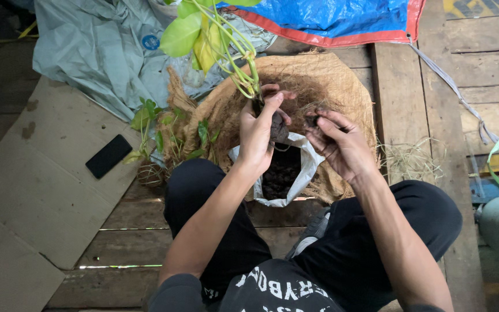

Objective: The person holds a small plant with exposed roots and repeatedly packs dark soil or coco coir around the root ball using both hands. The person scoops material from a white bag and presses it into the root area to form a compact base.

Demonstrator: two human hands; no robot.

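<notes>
My left hand (259, 130) grips a green leafy plant (212, 36) by the base of its stems, with a dark root ball (278, 127) hanging under the fingers. Just to its right, my right hand (335, 143) pinches a small clump of dark soil (313, 120) between its fingertips. Below both hands stands an open white bag (302, 171) filled with dark soil. All of this is above a round brown coconut-fibre mat (342, 81) lying on the wooden planks.
Small potted green seedlings (160, 141) stand left of the mat. A black phone (108, 156) lies on cardboard (36, 190) at left. A grey plastic sheet (96, 52) and a blue tarp (330, 17) are at the top. My knees in black trousers (376, 242) frame the bag.
</notes>
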